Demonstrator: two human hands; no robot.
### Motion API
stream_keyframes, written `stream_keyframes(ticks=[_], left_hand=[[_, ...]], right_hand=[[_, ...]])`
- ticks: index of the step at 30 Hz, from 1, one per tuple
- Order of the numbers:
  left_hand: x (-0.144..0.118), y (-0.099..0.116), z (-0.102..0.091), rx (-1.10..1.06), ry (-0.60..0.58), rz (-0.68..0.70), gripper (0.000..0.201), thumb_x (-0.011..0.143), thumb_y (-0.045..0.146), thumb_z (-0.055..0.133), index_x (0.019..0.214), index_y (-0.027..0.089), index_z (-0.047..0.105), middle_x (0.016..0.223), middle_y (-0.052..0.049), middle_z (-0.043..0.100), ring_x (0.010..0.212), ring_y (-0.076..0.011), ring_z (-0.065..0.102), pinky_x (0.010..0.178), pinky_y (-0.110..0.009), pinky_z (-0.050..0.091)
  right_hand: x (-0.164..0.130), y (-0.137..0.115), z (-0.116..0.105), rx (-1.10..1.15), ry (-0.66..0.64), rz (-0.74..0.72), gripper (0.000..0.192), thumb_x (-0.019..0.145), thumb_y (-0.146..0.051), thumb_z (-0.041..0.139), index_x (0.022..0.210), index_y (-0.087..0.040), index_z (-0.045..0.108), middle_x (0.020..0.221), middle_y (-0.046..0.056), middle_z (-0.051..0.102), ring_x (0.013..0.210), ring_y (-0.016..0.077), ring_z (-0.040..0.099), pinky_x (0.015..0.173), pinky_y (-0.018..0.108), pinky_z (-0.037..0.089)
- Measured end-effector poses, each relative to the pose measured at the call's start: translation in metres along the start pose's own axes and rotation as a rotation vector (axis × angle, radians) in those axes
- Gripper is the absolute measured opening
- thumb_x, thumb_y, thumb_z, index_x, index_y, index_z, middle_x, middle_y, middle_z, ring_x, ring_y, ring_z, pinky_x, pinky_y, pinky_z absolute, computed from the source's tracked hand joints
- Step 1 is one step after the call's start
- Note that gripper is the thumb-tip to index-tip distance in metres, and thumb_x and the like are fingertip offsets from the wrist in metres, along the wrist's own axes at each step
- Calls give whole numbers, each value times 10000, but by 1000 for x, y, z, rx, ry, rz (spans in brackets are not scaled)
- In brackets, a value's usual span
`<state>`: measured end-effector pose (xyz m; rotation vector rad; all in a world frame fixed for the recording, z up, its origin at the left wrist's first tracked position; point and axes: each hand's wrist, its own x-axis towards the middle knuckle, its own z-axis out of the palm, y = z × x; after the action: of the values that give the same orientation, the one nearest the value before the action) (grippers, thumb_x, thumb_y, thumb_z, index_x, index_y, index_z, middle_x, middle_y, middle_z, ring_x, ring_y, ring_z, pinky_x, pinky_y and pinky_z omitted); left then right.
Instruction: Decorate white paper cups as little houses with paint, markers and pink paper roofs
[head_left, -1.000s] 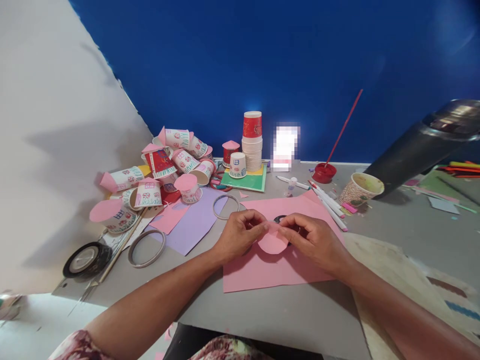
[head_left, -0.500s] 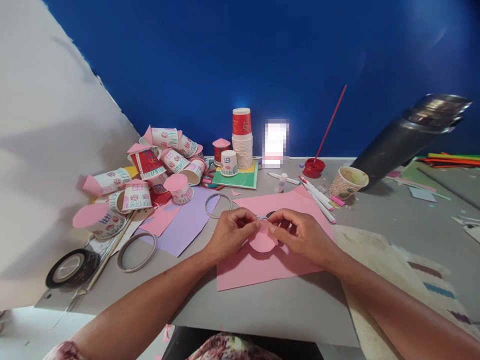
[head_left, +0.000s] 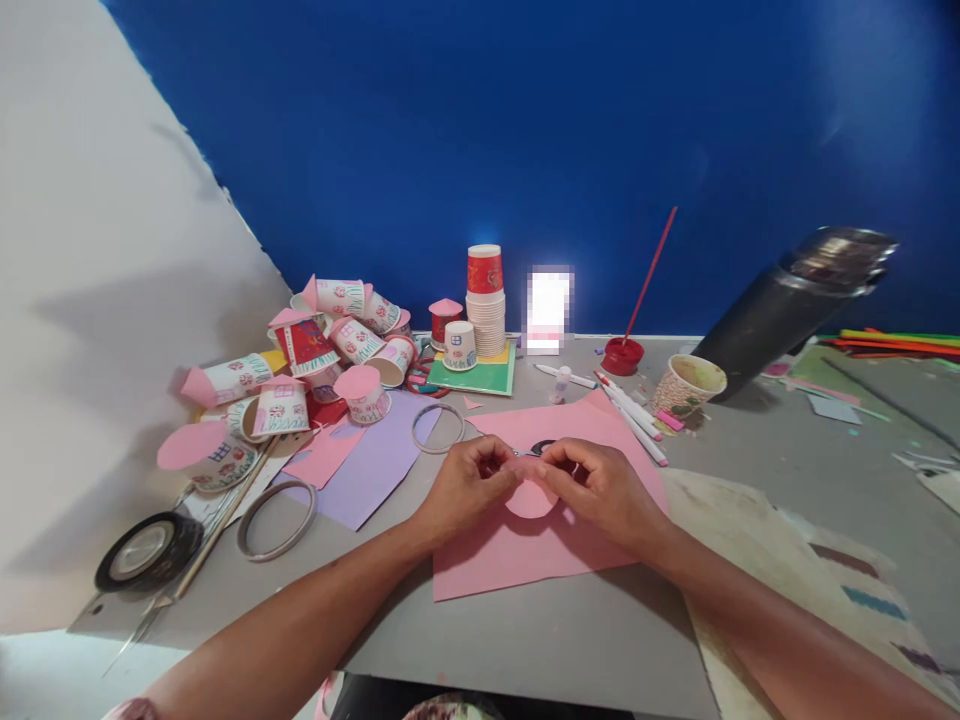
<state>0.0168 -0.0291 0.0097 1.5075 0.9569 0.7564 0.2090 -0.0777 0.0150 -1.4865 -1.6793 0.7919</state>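
Between my two hands is a small pink paper circle [head_left: 532,498], its rounded edge toward me. My left hand [head_left: 472,490] pinches its upper left edge between thumb and fingertips. On the upper right edge, my right hand [head_left: 600,492] pinches it the same way. Under both hands lies a large pink paper sheet [head_left: 495,570], flat on the grey table. Just beyond the fingers a dark scissors handle [head_left: 543,447] shows in part; the rest of it is hidden by the hands and the circle.
Decorated paper cups [head_left: 281,405] are heaped at the left, near tape rolls [head_left: 150,552] and purple paper [head_left: 367,490]. A cup stack [head_left: 489,320] stands at the back. Markers [head_left: 634,420], a patterned cup [head_left: 688,385] and a leaning black flask [head_left: 765,315] are at the right.
The whole view has tilted slightly, so things sit a little lower in it. Both hands keep their pinch on the pink circle, which looks rounder and more open toward me now.
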Motion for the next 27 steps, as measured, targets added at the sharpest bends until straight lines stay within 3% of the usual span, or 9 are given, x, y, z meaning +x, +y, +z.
stream_keyframes(ticks=[4, 8, 11, 14, 18, 22, 25, 27], left_hand=[[1, 1, -4, -24, 53, 4, 194, 765, 329, 759, 759, 173, 643, 708, 2, 613, 611, -122, 527, 594, -250, 416], [1, 3, -9, -205, -131, 58, 299, 812, 443, 724, 734, 156, 709, 1042, -99, 692, 840, -187, 628, 733, -288, 486], [2, 3, -9, -231, -109, -41, 418, 831, 524, 708, 645, 155, 649, 798, -61, 643, 680, -142, 542, 627, -263, 436], [4, 3, -6, -226, -35, -121, 305, 692, 373, 848, 733, 174, 621, 692, 12, 588, 592, -98, 471, 535, -210, 361], [3, 5, -2, -198, -111, -179, 204, 693, 301, 800, 774, 168, 669, 624, 29, 569, 503, -70, 415, 444, -184, 279], [3, 1, -2, -248, -89, -206, 170, 678, 273, 768, 687, 146, 655, 615, -19, 632, 502, -119, 557, 453, -218, 406], [7, -7, -2, -342, -58, -214, 186, 684, 280, 756, 698, 148, 626, 648, -54, 674, 519, -191, 661, 462, -271, 480], [9, -11, -3, -356, -51, -206, 192, 698, 270, 742, 680, 153, 591, 633, -48, 665, 465, -185, 648, 445, -278, 482]], right_hand=[[4, 3, -2, 58, 36, 45, 204, 914, -363, 613, 766, -223, 609, 704, -16, 659, 640, 152, 563, 604, 271, 408], [7, 4, -3, 130, 45, 93, 181, 918, -338, 597, 782, -220, 616, 681, -15, 666, 632, 155, 608, 612, 268, 432], [7, 3, -1, 124, 26, 69, 149, 907, -323, 601, 804, -222, 638, 708, -7, 690, 638, 157, 623, 608, 267, 442], [5, 2, 2, 78, 34, 13, 127, 895, -294, 602, 794, -226, 639, 724, -5, 698, 635, 151, 606, 594, 263, 435], [3, -1, 3, 67, 53, -11, 122, 891, -278, 601, 786, -226, 637, 714, -10, 705, 637, 150, 618, 600, 262, 452], [14, 1, -14, -13, 127, 1, 189, 938, -321, 557, 834, -220, 679, 827, 26, 761, 737, 178, 690, 679, 288, 498], [36, 9, -35, -193, 218, 164, 154, 916, -330, 597, 900, -211, 694, 874, 46, 783, 762, 202, 730, 704, 306, 499], [55, 15, -46, -214, 216, 208, 225, 853, -301, 691, 1048, -187, 693, 900, 63, 794, 738, 211, 750, 671, 299, 493]])
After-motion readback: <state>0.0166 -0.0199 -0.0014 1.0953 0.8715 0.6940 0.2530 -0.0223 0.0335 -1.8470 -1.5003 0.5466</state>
